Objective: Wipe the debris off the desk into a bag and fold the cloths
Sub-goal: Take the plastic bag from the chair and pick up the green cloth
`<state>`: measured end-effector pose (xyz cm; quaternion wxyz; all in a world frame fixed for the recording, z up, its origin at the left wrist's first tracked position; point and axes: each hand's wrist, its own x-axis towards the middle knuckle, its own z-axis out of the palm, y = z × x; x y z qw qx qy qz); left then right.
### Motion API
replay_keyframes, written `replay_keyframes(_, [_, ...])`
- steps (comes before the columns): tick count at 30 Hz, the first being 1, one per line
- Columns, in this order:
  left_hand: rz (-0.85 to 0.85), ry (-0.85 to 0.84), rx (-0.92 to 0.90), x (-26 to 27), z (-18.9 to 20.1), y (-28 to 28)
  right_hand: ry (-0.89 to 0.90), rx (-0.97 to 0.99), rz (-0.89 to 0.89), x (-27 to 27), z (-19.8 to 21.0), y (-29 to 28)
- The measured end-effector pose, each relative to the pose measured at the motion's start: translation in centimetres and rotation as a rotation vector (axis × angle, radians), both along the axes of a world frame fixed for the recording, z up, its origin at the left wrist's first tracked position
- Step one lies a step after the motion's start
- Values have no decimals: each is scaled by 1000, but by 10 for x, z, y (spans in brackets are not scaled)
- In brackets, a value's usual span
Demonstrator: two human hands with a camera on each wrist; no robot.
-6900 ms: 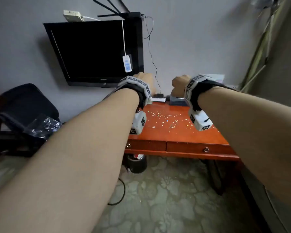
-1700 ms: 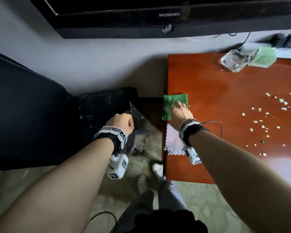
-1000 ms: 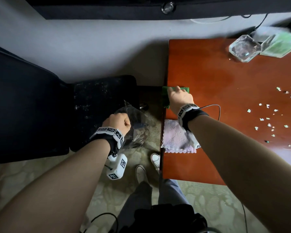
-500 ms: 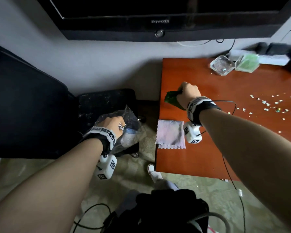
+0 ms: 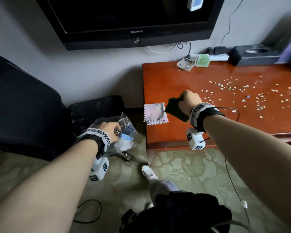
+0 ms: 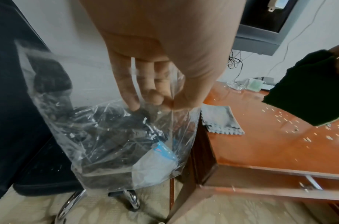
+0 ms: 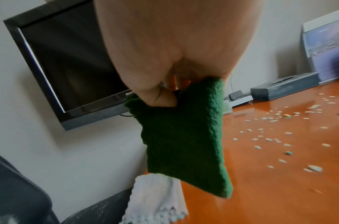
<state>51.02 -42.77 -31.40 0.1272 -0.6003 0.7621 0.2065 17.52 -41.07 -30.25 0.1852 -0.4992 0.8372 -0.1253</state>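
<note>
**Q:** Status of the debris and the wiping cloth?

**A:** I read the debris (image 5: 238, 93) as small pale flecks, a few coloured, scattered over the right part of the desk (image 5: 183, 132); none has been moved. The green cloth (image 5: 174, 107) was lying flat at the desk's left edge under my right hand (image 5: 191, 100) a second ago. It now hangs clear of the surface, pinched at its top between thumb and curled fingers. I judge that wiping has not begun, but the cloth is ready to be carried to the flecks.

**Q:** And the bag?

**A:** My left hand (image 5: 108, 130) holds the bag (image 6: 115, 136) beside the desk's left end, below the top. The fingers (image 6: 126, 94) are curled and grip the film near its mouth. It has stayed there while the right hand lifted.

**Q:** Materials?

**A:** The green cloth is thick, nubbly and limp. The bag is thin clear crinkled film, holding a white-and-blue wrapper. The pink cloth (image 5: 155, 113) is thin, scallop-edged and unfolded, lying flat at the desk's left edge, just beside the hanging green one. The desk is glossy red-brown wood, so I expect flecks to slide readily.

**Q:** Surroundings?

**A:** A black chair (image 5: 40, 106) to the left, and a TV (image 5: 133, 17) on the wall.
</note>
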Motion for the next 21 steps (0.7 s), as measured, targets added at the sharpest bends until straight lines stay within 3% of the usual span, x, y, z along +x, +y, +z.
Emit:
replay_keyframes(9, [-182, -25, 103, -36, 4, 85, 11, 105, -17, -16, 6, 106])
replay_keyframes(17, [-323, -32, 130, -128, 5, 143, 1, 143, 32, -58, 5, 165])
replay_keyframes(21, [-375, -60, 146, -182, 5, 172, 13, 189, 142, -89, 4, 189])
